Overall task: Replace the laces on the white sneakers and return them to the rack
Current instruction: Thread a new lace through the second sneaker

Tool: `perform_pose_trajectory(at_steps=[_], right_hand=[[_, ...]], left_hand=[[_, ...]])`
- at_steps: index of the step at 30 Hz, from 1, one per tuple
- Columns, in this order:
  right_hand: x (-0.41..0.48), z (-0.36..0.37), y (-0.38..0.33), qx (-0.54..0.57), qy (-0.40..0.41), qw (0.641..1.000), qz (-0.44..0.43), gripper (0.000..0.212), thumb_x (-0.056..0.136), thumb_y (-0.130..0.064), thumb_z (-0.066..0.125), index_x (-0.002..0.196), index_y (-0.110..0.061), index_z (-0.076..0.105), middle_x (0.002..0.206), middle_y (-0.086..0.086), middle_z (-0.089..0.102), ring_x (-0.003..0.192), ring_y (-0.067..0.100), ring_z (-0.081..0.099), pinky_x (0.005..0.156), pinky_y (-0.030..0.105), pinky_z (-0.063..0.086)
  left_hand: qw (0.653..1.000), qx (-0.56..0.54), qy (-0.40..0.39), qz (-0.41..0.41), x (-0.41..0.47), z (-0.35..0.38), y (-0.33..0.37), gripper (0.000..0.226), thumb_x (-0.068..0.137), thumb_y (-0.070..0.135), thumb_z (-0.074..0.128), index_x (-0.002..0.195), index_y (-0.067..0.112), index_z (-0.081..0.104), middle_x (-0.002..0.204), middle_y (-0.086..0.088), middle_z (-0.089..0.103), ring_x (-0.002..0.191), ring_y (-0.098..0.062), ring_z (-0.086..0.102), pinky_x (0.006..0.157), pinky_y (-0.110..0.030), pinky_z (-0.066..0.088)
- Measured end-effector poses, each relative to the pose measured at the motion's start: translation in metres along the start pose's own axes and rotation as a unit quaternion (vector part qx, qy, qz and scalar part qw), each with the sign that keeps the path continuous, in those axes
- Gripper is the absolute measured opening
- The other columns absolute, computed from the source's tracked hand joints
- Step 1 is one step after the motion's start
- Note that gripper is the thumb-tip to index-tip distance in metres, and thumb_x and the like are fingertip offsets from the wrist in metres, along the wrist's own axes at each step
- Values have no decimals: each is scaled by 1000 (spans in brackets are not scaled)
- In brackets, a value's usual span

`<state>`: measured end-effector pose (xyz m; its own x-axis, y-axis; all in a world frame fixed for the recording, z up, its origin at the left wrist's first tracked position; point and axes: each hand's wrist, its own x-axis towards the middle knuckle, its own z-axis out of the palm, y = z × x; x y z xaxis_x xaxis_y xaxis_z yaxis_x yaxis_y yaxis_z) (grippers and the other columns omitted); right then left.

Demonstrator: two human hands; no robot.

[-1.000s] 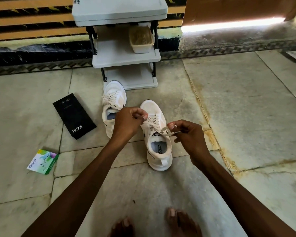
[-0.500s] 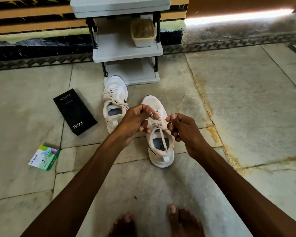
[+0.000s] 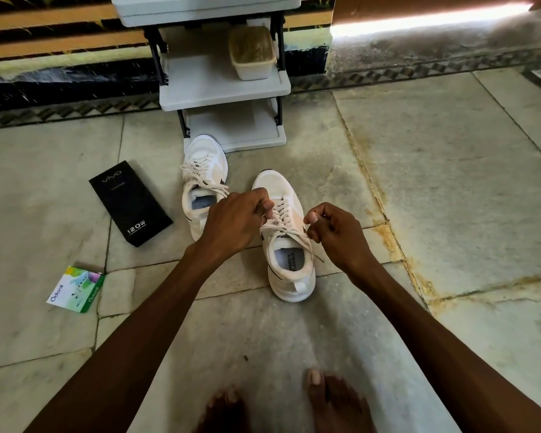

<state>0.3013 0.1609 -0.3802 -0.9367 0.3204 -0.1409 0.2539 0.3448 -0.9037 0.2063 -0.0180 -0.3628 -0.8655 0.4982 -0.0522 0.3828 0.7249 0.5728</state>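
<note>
Two white sneakers stand on the stone floor before a grey shoe rack. The left sneaker is laced, its heel partly hidden by my left hand. The right sneaker is nearer to me, with cream laces crossing its tongue. My left hand pinches the lace over the left side of that sneaker. My right hand pinches the other lace end at the sneaker's right side, and a loose lace tip trails down beside the opening.
A black phone box lies left of the sneakers. A small green and white packet lies nearer me on the left. A beige tub sits on the rack's middle shelf. My bare feet show at the bottom edge.
Both hands have drawn a little apart over the right sneaker, pulling the lace ends outward. The camera has tilted slightly, so the rack sits lower in view.
</note>
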Motion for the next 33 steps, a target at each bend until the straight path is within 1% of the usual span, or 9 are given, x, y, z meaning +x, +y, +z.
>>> perform_pose_trajectory(at_steps=[4,7,10,12,20,24,28,31,33], right_hand=[[-3,1,2,-17,33,999,-28,20,98,-19,55,81,-14,64,59,-10,62,59,3,61,64,21,46],[-4,4,4,-37,56,997,-41,20,97,-20,56,79,-17,64,64,-8,66,64,9,66,67,34,54],[-3,5,7,-61,66,995,-43,21,96,-20,55,77,-22,63,62,-13,66,66,7,67,68,42,56],[-3,6,8,-67,70,994,-46,22,95,-18,55,75,-25,63,61,-16,65,64,6,66,66,43,56],[-1,6,13,-89,76,992,-56,22,94,-17,54,75,-25,63,61,-15,64,64,8,66,63,44,55],[-1,7,13,-99,84,989,-72,21,94,-25,52,76,-25,63,63,-14,64,65,10,66,62,42,54],[-2,10,17,-103,92,987,-80,21,94,-28,51,76,-25,61,64,-9,65,63,13,64,60,42,53],[-6,9,17,-92,32,992,-85,22,97,-27,53,78,-22,62,66,-7,66,64,10,63,63,39,52],[-10,1,9,-96,-20,991,-93,25,97,-39,52,82,-23,65,74,-10,67,69,5,62,66,33,50]], left_hand=[[997,64,41,14,0,6,1,24,101,36,44,84,26,58,76,15,65,81,-14,65,68,-32,44],[994,85,65,27,2,9,-2,25,101,33,42,84,25,58,82,9,71,79,-17,66,64,-31,42],[990,95,89,55,0,11,-6,21,100,30,46,83,25,56,79,8,71,74,-19,66,57,-29,37],[987,107,98,65,-2,13,-8,17,98,27,48,83,23,55,76,6,70,71,-21,66,56,-28,29],[982,126,104,91,-2,14,-8,14,93,25,49,85,18,57,75,3,71,64,-21,64,51,-24,21],[981,114,118,105,-2,15,-10,4,86,14,60,83,15,59,74,4,72,61,-23,66,52,-22,24],[977,145,118,106,-3,18,-6,8,89,22,54,83,17,56,70,-1,70,63,-29,65,49,-27,32],[990,115,79,35,-6,19,-3,20,99,34,46,87,22,55,83,-2,70,79,-30,64,60,-35,42],[995,90,36,-2,-8,19,-6,28,101,45,37,83,25,48,87,-4,69,85,-30,63,67,-38,46]])
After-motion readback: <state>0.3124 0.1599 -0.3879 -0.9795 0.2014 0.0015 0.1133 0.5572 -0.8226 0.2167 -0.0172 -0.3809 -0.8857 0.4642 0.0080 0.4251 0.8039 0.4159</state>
